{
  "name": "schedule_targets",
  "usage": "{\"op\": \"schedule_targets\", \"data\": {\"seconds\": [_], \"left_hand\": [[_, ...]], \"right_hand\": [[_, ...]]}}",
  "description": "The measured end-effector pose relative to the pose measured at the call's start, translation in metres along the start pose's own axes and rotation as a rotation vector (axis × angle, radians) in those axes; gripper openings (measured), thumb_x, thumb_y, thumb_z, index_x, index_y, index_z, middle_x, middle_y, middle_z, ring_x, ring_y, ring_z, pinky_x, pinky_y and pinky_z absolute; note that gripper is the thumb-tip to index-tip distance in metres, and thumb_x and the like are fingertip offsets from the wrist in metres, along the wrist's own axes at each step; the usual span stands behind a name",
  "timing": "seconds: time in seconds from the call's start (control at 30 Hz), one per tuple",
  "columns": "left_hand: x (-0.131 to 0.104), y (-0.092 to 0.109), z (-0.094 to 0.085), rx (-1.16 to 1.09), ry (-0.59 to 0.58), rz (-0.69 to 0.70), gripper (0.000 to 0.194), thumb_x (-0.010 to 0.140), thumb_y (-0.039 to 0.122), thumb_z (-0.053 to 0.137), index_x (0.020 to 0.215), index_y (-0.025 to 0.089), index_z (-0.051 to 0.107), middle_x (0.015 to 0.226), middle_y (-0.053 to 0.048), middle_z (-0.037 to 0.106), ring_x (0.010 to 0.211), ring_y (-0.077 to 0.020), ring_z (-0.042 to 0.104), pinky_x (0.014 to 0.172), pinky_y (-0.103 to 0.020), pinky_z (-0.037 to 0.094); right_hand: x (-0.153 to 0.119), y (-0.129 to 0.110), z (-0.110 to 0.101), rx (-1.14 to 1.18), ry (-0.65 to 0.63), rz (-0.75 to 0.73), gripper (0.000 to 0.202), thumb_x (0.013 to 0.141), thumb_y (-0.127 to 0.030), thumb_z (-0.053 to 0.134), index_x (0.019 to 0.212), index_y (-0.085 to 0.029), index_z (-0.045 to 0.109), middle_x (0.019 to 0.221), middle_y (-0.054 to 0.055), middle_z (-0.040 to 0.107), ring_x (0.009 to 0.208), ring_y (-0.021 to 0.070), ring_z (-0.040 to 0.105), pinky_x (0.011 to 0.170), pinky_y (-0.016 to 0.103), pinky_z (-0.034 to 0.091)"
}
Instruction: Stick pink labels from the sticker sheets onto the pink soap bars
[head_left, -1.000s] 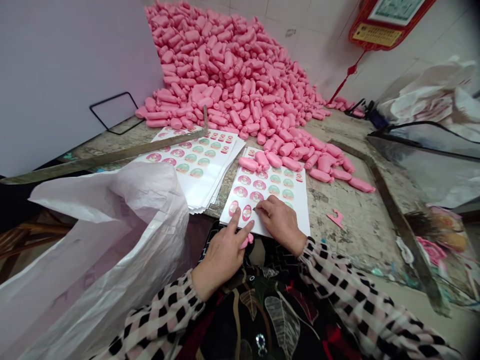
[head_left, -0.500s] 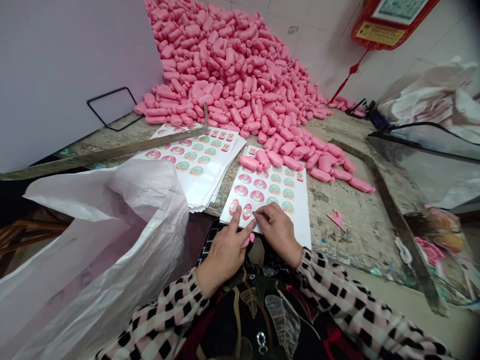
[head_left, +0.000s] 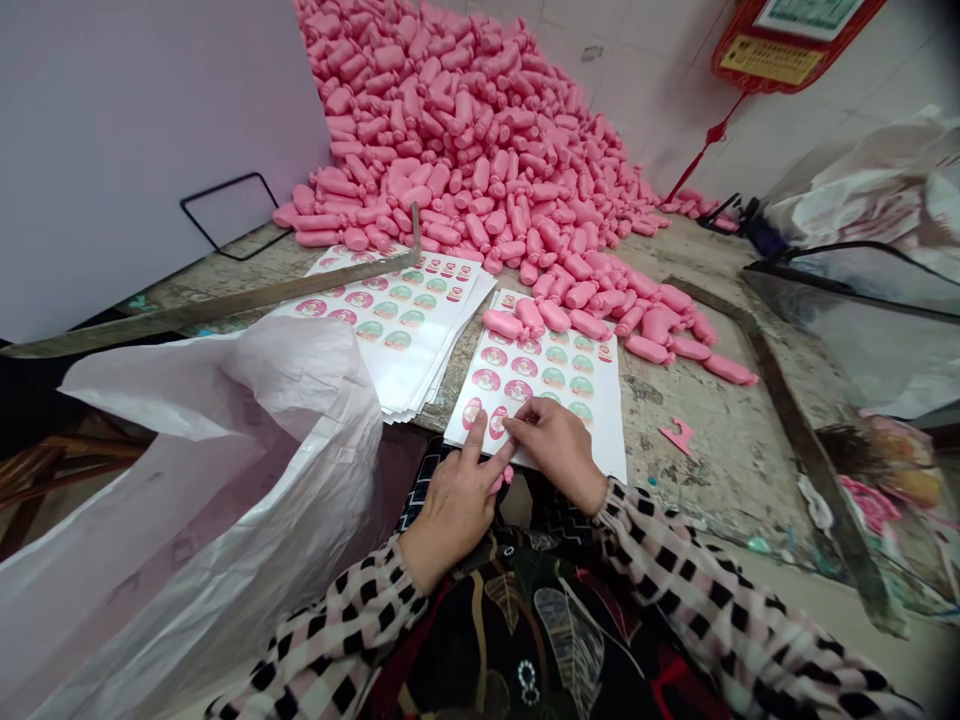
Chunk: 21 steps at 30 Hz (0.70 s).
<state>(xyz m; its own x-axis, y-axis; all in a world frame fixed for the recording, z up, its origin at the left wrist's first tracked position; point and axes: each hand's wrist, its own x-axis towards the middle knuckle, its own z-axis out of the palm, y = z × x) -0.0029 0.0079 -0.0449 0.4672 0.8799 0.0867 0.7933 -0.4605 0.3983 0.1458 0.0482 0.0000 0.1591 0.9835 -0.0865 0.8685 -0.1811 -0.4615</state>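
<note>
My left hand [head_left: 457, 500] rests at the near edge of a sticker sheet [head_left: 611, 430], index finger stretched over the pink oval stickers at its lower left. Under that palm a pink plastic piece [head_left: 506, 477] is held, mostly hidden by the fingers. Beside it my right hand [head_left: 559, 447] is closed, thumb and index pinched at a pink oval sticker [head_left: 498, 424]; whether the sticker's edge is lifted is too small to tell. A few pink bottle-shaped pieces [head_left: 553, 316] lie across the sheet's far end.
A big heap of pink pieces [head_left: 465, 130] fills the back. Another stack of sticker sheets [head_left: 409, 375] lies left under a metal bar [head_left: 300, 287]. A white plastic bag [head_left: 300, 430] hangs at the left front. A pink scrap [head_left: 677, 436] and a metal strip [head_left: 795, 440] are at right.
The whole view has shifted slightly. My right fingertips have moved a little to the left over the oval sticker; my left hand keeps its hold.
</note>
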Motion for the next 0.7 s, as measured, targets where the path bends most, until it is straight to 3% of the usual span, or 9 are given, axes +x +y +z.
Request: {"op": "schedule_targets", "data": {"seconds": [0.33,0.53,0.6,0.7], "left_hand": [[-0.001,0.000,-0.001,-0.014,-0.009,-0.013,0.062,0.081,0.015,0.047,0.136,0.036,0.030,0.150,-0.007,0.000,0.100,-0.0239,0.054,0.084,-0.042,0.044],[-0.003,-0.002,-0.006,-0.126,0.005,0.031,0.056,0.082,0.014,0.045,0.134,0.034,0.037,0.150,-0.007,-0.003,0.109,-0.0256,0.050,0.089,-0.042,0.042],[-0.007,-0.004,-0.011,-0.248,0.015,0.062,0.055,0.082,0.013,0.045,0.133,0.033,0.038,0.150,-0.006,0.003,0.117,-0.0261,0.045,0.094,-0.042,0.039],[-0.011,-0.003,-0.026,-0.615,0.082,-0.014,0.048,0.081,0.023,0.052,0.129,0.028,0.045,0.141,-0.007,0.033,0.120,-0.0237,0.041,0.097,-0.038,0.036]], "right_hand": [[-0.001,-0.007,-0.010,0.016,0.081,-0.051,0.023,0.072,-0.046,0.056,0.068,-0.025,0.064,0.072,-0.002,0.061,0.064,0.0128,0.053,0.055,0.025,0.030],[0.006,0.010,-0.019,0.148,0.150,-0.027,0.028,0.069,-0.051,0.058,0.067,-0.024,0.064,0.071,-0.002,0.060,0.063,0.0130,0.051,0.055,0.025,0.031],[0.009,0.019,-0.020,0.280,0.130,-0.015,0.030,0.067,-0.052,0.060,0.067,-0.022,0.063,0.066,-0.002,0.058,0.059,0.0123,0.049,0.054,0.025,0.032],[0.007,0.026,-0.022,0.547,0.147,-0.026,0.032,0.067,-0.051,0.062,0.067,-0.019,0.059,0.063,-0.002,0.055,0.058,0.0113,0.046,0.056,0.025,0.035]]}}
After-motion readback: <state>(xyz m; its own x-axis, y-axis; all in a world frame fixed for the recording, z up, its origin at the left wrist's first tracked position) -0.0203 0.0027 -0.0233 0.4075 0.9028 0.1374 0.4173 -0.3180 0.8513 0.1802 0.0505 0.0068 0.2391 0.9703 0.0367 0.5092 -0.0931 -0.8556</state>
